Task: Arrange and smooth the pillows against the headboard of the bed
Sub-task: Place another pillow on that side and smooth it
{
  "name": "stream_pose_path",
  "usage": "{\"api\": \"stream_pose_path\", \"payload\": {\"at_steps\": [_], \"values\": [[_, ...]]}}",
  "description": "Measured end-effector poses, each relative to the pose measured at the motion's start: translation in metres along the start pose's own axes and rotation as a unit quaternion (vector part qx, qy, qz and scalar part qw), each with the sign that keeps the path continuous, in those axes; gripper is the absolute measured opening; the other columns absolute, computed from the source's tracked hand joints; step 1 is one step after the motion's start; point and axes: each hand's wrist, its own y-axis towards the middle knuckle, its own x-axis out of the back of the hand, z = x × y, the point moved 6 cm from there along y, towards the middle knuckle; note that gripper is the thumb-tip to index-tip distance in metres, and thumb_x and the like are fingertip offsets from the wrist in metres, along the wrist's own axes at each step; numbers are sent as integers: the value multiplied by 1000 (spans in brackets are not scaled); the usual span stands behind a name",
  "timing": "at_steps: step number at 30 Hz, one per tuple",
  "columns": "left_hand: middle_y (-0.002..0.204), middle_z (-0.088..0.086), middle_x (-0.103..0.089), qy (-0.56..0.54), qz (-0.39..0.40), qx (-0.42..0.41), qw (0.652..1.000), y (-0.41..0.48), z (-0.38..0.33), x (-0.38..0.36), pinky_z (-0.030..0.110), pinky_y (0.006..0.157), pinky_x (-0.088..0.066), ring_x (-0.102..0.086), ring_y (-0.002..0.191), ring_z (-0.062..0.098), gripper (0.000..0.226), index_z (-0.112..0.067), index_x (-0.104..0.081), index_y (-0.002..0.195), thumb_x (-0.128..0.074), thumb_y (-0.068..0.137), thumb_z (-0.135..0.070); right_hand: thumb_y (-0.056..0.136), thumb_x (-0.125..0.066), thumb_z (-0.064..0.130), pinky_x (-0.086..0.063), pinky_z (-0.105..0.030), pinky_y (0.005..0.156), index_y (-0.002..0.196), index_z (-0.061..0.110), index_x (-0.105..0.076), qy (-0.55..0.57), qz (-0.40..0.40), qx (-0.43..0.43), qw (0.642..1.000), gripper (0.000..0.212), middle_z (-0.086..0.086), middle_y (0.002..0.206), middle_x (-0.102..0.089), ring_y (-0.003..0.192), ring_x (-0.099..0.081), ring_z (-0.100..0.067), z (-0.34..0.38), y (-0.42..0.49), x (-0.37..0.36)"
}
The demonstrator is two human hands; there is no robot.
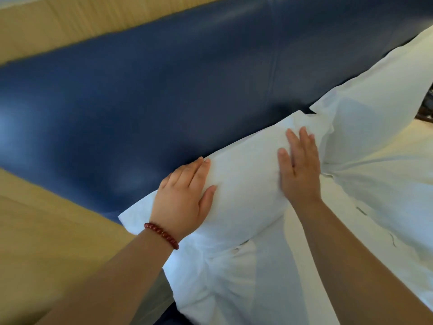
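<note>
**Both hands flat on the pillow at the headboard**

The blue padded headboard (164, 90) runs slantwise across the view, its surface blurred. A tan panel (58, 26) shows above it and another tan surface below its left end; what either is cannot be told.

A white pillow (246, 181) lies with its long top edge touching the headboard's base. The left hand (185, 198) rests on the pillow end farther left along the headboard, fingers straight and close together, thumb spread, gripping nothing. Its fingertips reach the pillow edge that meets the headboard. A red bead bracelet (161, 235) circles that wrist.

The right hand (300, 167) presses palm-down on the pillow's other end, fingers straight and slightly fanned, pointing toward the headboard.

A second white pillow (375, 102) leans on the headboard just right of the first, cut off by the frame edge. White bedding (386, 207) spreads below both, partly hidden by the forearms. A dark patch at the far right edge is too small to identify.
</note>
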Motion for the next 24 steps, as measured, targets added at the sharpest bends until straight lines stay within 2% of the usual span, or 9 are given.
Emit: {"api": "stream_pose_path", "payload": {"at_steps": [4, 7, 9, 11, 14, 16, 18, 21, 24], "values": [[137, 8, -55, -78, -17, 54, 995, -24, 15, -2, 45, 96, -46, -54, 120, 31, 55, -11, -49, 139, -34, 97, -42, 104, -25, 50, -3, -36, 123, 156, 35, -18, 59, 18, -117, 991, 54, 8, 166, -3, 151, 1, -13, 0, -17, -4], [142, 5, -49, -131, -29, 124, 983, -45, 24, -2, 43, 105, -39, -46, 126, 28, 56, -14, -42, 143, -30, 98, -45, 104, -26, 49, -7, -40, 123, 157, 32, -15, 104, 7, -174, 979, 57, 4, 166, -1, 152, -2, -15, 16, -36, -6], [143, 6, -48, -136, -44, 162, 976, -63, 28, 0, 43, 108, -37, -45, 128, 29, 54, -13, -42, 143, -31, 98, -42, 104, -28, 49, -5, -37, 121, 157, 32, -16, 107, 7, -162, 981, 57, 4, 166, -1, 152, -1, -16, 33, -54, -6], [148, 7, -43, -136, -52, 183, 972, -83, 28, 3, 45, 113, -33, -40, 135, 29, 51, -12, -40, 145, -37, 99, -35, 103, -29, 49, -4, -31, 116, 156, 35, -17, 82, 22, -108, 990, 56, 6, 166, 2, 151, 2, -16, 54, -77, -10], [155, 6, -34, -130, -39, 197, 971, -114, 27, 2, 45, 117, -27, -30, 142, 26, 55, -12, -33, 150, -37, 99, -35, 103, -34, 48, -6, -33, 117, 156, 36, -15, 41, 51, -35, 997, 58, 4, 166, 4, 152, 5, -19, 75, -113, -23], [157, 3, -29, -142, -22, 206, 968, -134, 29, -1, 41, 119, -22, -25, 145, 24, 57, -14, -28, 151, -31, 100, -38, 102, -39, 44, -8, -33, 118, 156, 35, -12, 38, 66, -30, 997, 61, 1, 166, 5, 152, 5, -21, 77, -133, -31], [159, 1, -25, -164, 17, 228, 960, -155, 35, -9, 37, 120, -19, -21, 146, 22, 58, -16, -22, 153, -34, 101, -38, 101, -43, 41, -12, -35, 119, 157, 34, -11, 47, 80, -34, 995, 64, 1, 166, 6, 151, 3, -20, 74, -153, -36], [156, -2, -30, -173, 75, 258, 948, -194, 47, -19, 38, 115, -30, -28, 142, 21, 56, -20, -22, 152, -38, 101, -37, 100, -46, 39, -24, -40, 119, 157, 35, -10, 63, 98, -37, 992, 67, 1, 166, 5, 151, -8, -23, 70, -180, -42], [152, -4, -37, -148, 152, 293, 932, -241, 64, -32, 37, 108, -39, -37, 135, 22, 54, -24, -26, 151, -34, 101, -40, 101, -46, 38, -25, -36, 115, 156, 36, -7, 72, 141, -76, 984, 68, 1, 166, 3, 150, -13, -23, 69, -207, -54]]}}
